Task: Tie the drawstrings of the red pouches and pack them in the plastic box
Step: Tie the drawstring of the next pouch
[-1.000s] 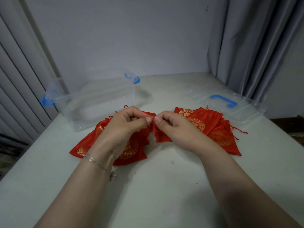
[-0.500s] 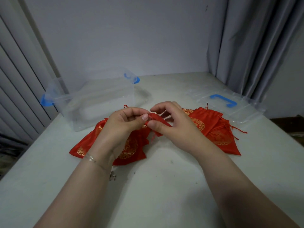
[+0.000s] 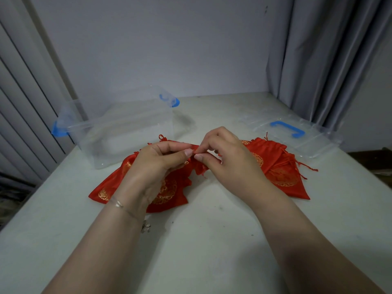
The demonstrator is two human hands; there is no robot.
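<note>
Pouch (image 3: 197, 166) neck was pinched by left hand (image 3: 157, 164) and right hand (image 3: 229, 158), thumbs and forefingers pressed together, just before the box (image 3: 127, 132).

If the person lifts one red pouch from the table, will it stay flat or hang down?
The red pouch would probably hang limp: its cloth lies flat and creased. It looks empty, so likely light. Its sheen suggests it may slip between fingers.

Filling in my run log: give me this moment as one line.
step: tying drawstring | left hand: pinching pouch | right hand: pinching same pouch | box: open, no pouches inside | lid: off, right
</note>
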